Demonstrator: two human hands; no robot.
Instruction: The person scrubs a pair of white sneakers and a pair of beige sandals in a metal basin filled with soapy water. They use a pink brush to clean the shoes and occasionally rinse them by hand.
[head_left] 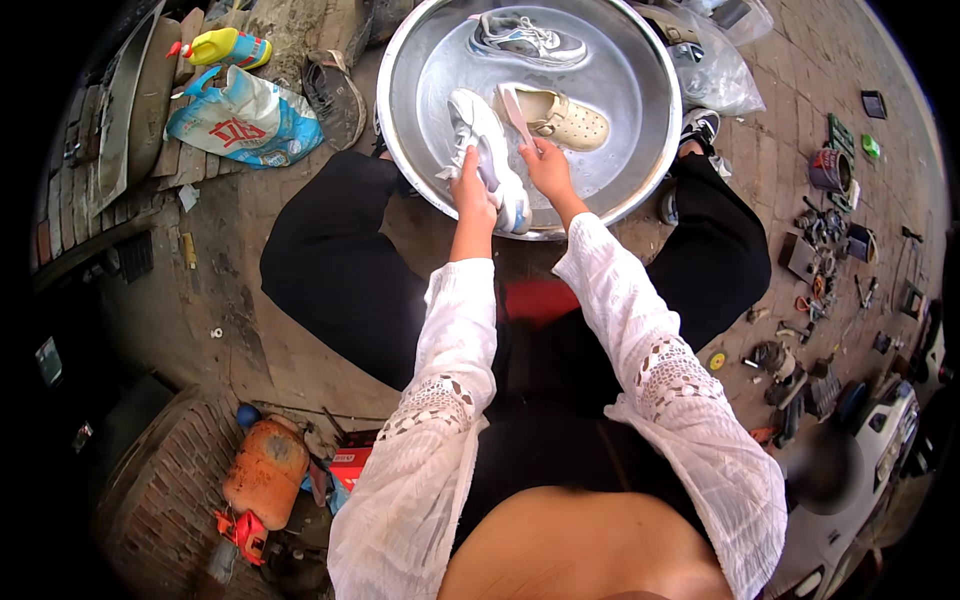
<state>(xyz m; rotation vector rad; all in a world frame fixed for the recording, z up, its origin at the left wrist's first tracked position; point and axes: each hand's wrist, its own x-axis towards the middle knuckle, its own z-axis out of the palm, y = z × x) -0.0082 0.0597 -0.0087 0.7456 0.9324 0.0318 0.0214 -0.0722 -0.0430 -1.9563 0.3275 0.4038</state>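
Observation:
My left hand (473, 192) grips a white sneaker (492, 142) with loose white laces, tilted inside a large round metal basin (389, 120) near its close edge. In my right hand (548, 170) is the handle of a slim pink brush (517, 113); its bristles do not show. The brush points away from me, between the sneaker and a beige clog (578, 122) with holes in its top. A grey and white sneaker (527, 42) lies on its side at the basin's far end. The basin floor looks wet.
Left of the basin are a white and blue plastic bag (250, 120), a yellow bottle (228, 47) with a red cap and a dark worn shoe (335, 100). Clear plastic bags (715, 70) sit at the right. Tools and metal parts (822, 235) litter the paving further right. An orange gas cylinder (267, 470) stands at lower left.

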